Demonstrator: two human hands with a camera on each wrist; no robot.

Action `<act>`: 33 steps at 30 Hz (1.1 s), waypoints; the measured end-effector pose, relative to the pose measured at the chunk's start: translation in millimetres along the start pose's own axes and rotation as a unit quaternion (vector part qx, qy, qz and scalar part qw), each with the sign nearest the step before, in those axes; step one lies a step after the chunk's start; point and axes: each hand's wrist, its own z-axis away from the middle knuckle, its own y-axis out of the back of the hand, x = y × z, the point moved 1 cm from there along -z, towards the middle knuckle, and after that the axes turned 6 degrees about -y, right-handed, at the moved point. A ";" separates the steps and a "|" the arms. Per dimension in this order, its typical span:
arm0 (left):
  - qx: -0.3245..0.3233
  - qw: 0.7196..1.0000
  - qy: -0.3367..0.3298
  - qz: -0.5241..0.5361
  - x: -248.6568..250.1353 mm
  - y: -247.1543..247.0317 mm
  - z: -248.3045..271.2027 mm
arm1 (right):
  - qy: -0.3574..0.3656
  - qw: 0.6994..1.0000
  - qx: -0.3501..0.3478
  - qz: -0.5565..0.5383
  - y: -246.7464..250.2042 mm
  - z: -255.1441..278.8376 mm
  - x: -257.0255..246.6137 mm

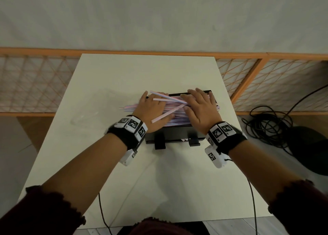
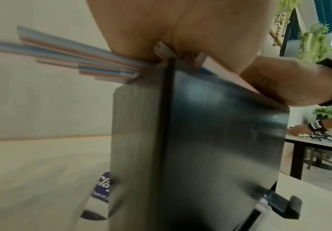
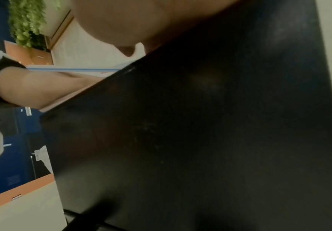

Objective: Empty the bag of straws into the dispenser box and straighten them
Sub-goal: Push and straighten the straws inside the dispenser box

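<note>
A black dispenser box [image 1: 170, 133] stands mid-table, heaped with pink and blue striped straws [image 1: 127, 107] that stick out over its left end. My left hand [image 1: 152, 101] lies flat on the left part of the heap, and a few loose straws [image 1: 165, 115] lie crossed over its back. My right hand [image 1: 197, 99] presses flat on the right part, fingers spread. In the left wrist view the straws [image 2: 72, 57] jut past the box [image 2: 210, 140] under my palm [image 2: 180, 23]. The right wrist view shows mostly the box wall [image 3: 200, 140] and one straw [image 3: 72, 69].
A clear empty bag [image 1: 83, 119] lies on the white table [image 1: 177, 190] left of the box. An orange lattice fence [image 1: 35, 82] runs behind the table. Coiled black cables [image 1: 266, 126] and a dark round object [image 1: 308, 149] are on the floor at the right.
</note>
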 end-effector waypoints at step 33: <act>0.297 0.752 0.248 0.534 -4.8 -22.6 7.5 | -0.008 0.998 0.048 0.040 -9.5 -0.5 4.3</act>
